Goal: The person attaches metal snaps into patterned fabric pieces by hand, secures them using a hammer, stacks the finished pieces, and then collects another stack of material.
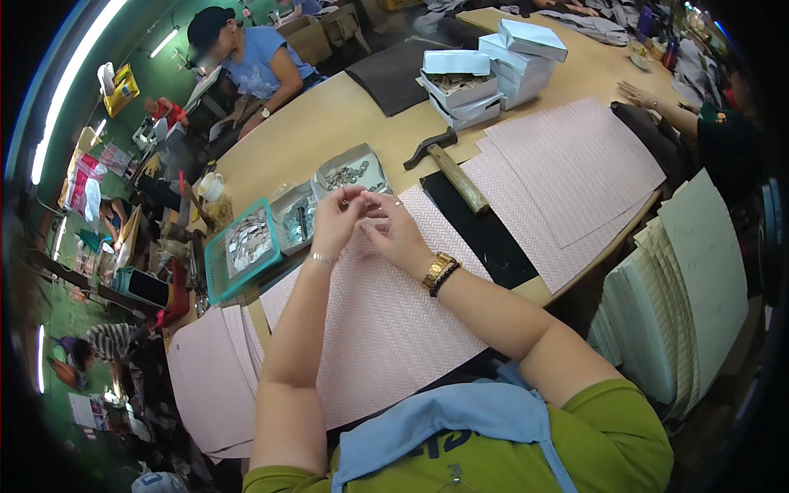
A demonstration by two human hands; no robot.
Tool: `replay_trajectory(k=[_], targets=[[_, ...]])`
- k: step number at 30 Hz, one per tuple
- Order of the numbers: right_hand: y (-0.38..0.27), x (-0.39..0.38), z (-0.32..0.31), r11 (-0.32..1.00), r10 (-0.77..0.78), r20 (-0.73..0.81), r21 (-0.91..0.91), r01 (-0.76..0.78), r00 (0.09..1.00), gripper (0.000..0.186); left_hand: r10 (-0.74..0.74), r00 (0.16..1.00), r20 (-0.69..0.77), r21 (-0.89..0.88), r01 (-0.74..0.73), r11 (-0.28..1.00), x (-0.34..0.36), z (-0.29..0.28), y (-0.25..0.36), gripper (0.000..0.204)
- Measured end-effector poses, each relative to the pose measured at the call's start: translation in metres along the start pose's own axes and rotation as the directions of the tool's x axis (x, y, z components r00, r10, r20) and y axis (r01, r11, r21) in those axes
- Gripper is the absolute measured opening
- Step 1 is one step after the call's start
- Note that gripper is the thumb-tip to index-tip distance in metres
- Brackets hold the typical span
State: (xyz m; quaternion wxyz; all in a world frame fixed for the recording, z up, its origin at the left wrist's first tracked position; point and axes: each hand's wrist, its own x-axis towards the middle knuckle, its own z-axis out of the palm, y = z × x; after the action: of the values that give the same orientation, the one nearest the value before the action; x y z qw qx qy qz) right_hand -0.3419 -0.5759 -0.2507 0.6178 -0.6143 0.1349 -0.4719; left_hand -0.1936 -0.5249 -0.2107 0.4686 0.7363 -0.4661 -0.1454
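My left hand (335, 220) and my right hand (396, 236) meet above a pink sheet (370, 316) with a herringbone texture. The fingers of both are pinched close together, and whatever lies between them is too small to make out. Just beyond the hands stands an open white box (374, 158) of small metal fittings. Beside it on the left, a second box (289, 197) holds small parts in clear bags, and a teal basket (215, 275) holds flat, pale pieces. A wooden-handled hammer (460, 179) lies to the right, over a black strip (501, 255).
More pink sheets (583, 164) overlap on the table at right, and others (215, 361) lie at left. White boxes (518, 70) are stacked at the back. Padded sheets (657, 304) stand at the right edge. A co-worker's hand (637, 94) rests far right; another person (259, 70) sits far left.
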Motion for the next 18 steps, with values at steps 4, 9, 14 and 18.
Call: replay_trajectory(k=[4,9,14,18], targets=[[-0.009,-0.007,0.003,0.999,-0.012,0.191,-0.029,0.018,0.981,0.030,-0.191,0.980,0.061,-0.442,0.198,0.875,-0.055,-0.020,-0.016,0.023],[-0.012,-0.014,0.000,0.999,0.005,0.414,-0.048,0.017,0.910,0.021,-0.379,0.891,0.251,-0.654,0.444,0.612,-0.095,-0.044,-0.008,0.037],[-0.010,-0.015,-0.002,0.983,0.174,0.442,-0.031,-0.179,0.880,0.022,-0.379,0.886,0.266,-0.752,0.437,0.494,-0.115,-0.046,-0.017,0.047],[-0.018,-0.015,-0.004,0.974,0.227,0.493,-0.129,-0.187,0.840,0.022,-0.391,0.897,0.208,-0.661,0.424,0.620,-0.118,-0.046,-0.008,0.040]])
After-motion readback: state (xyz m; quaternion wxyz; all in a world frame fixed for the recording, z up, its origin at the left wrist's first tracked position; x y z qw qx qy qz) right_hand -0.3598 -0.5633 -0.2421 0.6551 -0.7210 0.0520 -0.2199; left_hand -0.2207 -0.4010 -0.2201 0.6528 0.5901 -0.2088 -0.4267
